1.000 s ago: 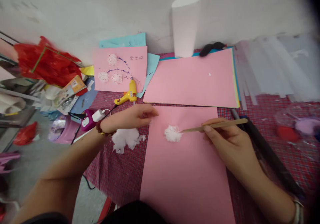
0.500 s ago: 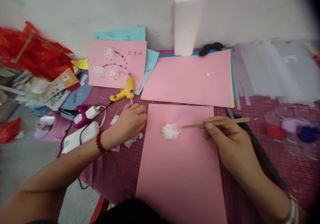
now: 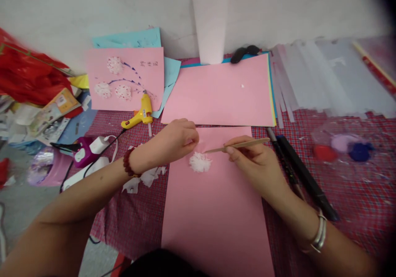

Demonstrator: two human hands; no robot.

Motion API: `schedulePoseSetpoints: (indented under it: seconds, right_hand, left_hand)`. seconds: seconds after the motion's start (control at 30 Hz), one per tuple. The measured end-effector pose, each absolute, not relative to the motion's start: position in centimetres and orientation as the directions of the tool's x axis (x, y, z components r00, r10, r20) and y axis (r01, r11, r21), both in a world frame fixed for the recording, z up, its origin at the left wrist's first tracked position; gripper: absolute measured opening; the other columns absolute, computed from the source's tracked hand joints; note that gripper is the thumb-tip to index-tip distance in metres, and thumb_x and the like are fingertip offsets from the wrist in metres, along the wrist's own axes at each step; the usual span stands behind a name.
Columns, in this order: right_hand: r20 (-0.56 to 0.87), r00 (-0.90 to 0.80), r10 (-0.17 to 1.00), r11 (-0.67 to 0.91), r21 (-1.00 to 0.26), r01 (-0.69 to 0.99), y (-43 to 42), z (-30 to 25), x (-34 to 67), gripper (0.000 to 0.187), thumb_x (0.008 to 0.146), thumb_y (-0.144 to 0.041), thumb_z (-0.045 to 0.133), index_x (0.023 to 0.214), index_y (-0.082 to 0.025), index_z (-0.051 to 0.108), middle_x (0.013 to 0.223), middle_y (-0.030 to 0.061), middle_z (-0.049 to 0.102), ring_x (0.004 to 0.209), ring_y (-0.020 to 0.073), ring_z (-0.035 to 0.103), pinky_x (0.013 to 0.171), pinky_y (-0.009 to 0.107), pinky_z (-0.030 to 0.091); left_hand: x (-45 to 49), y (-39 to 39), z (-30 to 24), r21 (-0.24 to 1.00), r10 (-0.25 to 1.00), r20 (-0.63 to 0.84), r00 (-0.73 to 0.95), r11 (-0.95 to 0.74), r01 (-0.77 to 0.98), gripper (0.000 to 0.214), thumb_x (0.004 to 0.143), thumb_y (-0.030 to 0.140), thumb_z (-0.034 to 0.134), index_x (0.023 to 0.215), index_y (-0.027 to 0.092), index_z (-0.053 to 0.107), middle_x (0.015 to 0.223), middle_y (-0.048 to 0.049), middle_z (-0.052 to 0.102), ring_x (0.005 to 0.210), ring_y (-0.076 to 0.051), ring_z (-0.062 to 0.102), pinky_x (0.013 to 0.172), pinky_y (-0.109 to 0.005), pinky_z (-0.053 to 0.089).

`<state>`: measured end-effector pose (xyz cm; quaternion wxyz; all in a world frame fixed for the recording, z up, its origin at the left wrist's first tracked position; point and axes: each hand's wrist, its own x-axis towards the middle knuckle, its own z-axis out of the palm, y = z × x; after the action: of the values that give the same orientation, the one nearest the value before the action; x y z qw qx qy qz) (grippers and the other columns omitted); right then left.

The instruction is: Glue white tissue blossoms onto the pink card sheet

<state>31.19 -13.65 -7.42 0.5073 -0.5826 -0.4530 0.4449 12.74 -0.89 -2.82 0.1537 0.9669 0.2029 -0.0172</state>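
A pink sheet of paper (image 3: 213,215) lies in front of me, with a fluffy white paper flower (image 3: 200,162) near its top. My right hand (image 3: 258,163) pinches a thin wooden stick (image 3: 249,143), whose pointed end is just above the flower's right side. My left hand (image 3: 175,140) is over the sheet's upper left, fingers curled together close to the stick's tip. Whatever those fingers may hold is hidden. Torn white paper pieces (image 3: 150,176) lie on the cloth below my left wrist.
A yellow glue gun (image 3: 144,112) rests by a pink picture (image 3: 126,77) with white flowers. Behind are stacked coloured sheets (image 3: 216,97) and a paper roll (image 3: 211,25). Pens (image 3: 305,178) and coloured clay (image 3: 360,152) lie right; a purple plug adapter (image 3: 84,152) is left.
My left hand has moved right, from beside the sheet to above its top near the flower. The stick's tip has moved to just above the flower. The view has shifted slightly.
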Motion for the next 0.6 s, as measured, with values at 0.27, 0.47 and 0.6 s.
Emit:
schedulePoseSetpoints:
  seconds: [0.27, 0.47, 0.6]
  right_hand:
    - [-0.066, 0.167, 0.984, -0.073, -0.997, 0.036, -14.0, -7.4, 31.4, 0.006, 0.082, -0.030, 0.061, 0.079, -0.025, 0.064, 0.077, 0.0022, 0.061, 0.068, 0.0170, 0.055, 0.055, 0.030, 0.043]
    - [-0.066, 0.182, 0.981, -0.075, -0.996, 0.042, -14.2, -7.5, 31.6, 0.005, 0.081, -0.031, 0.062, 0.079, -0.027, 0.064, 0.074, 0.0017, 0.060, 0.064, 0.0168, 0.054, 0.053, 0.031, 0.044]
    - [-0.076, 0.280, 0.957, -0.078, -0.997, -0.004, -14.2, -7.5, 31.7, 0.007, 0.081, -0.033, 0.062, 0.077, -0.027, 0.062, 0.071, 0.0014, 0.058, 0.060, 0.0161, 0.054, 0.053, 0.031, 0.046]
  left_hand:
    - [12.4, -1.7, -3.4, 0.326, 0.358, -0.169, 0.918, -0.859, 0.395, 0.020, 0.085, 0.015, 0.048, 0.070, 0.014, 0.061, 0.074, -0.0038, 0.056, 0.073, -0.014, 0.051, 0.069, -0.027, 0.039]
    - [12.3, -2.0, -3.9, 0.409, 0.322, -0.201, 0.925, -0.830, 0.378, 0.021, 0.086, 0.015, 0.048, 0.071, 0.014, 0.062, 0.073, -0.0037, 0.056, 0.074, -0.014, 0.052, 0.069, -0.027, 0.039]
    - [12.3, -2.2, -3.6, 0.442, 0.302, -0.199, 0.932, -0.821, 0.360, 0.022, 0.088, 0.015, 0.046, 0.074, 0.015, 0.063, 0.075, -0.0038, 0.057, 0.075, -0.014, 0.052, 0.070, -0.027, 0.040]
